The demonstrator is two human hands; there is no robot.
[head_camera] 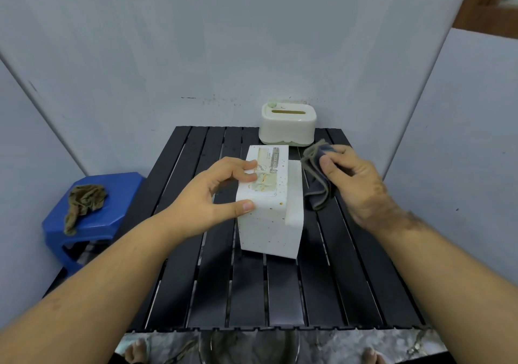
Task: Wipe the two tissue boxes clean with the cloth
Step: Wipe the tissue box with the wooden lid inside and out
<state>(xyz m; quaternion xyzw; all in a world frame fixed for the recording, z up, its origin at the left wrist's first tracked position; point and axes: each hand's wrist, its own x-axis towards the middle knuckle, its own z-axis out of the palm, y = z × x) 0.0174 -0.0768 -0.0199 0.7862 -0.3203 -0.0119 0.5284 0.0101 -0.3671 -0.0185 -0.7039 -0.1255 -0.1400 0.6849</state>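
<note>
A white speckled tissue box (269,223) with a printed label on top stands in the middle of the black slatted table (252,296). My left hand (213,195) grips it, fingers on the label and thumb on the near left corner. My right hand (356,184) is just right of the box and holds a folded grey cloth (318,178) bunched between thumb and fingers, close beside the box's right side. A second tissue box (287,124), cream with a pale green base and a slot on top, sits at the table's far edge, untouched.
A blue plastic stool (112,215) stands left of the table with a crumpled brown rag (82,202) on it. Grey walls close in behind and on both sides. My bare feet show below the table's near edge.
</note>
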